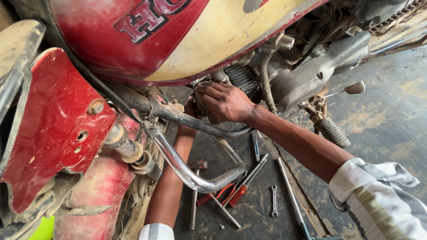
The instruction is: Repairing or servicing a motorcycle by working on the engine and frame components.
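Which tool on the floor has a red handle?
The screwdriver, lying beneath the chrome crash bar. The small spanner beside it is bare grey metal.

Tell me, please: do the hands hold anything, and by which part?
It cannot be told: the right hand rests closed against the engine, and the left hand is hidden behind it.

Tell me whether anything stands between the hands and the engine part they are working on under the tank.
Nothing visible does for the right hand: it rests on the engine beside the black finned part. The left hand reaches up behind the grey frame tube, which crosses in front and hides most of it.
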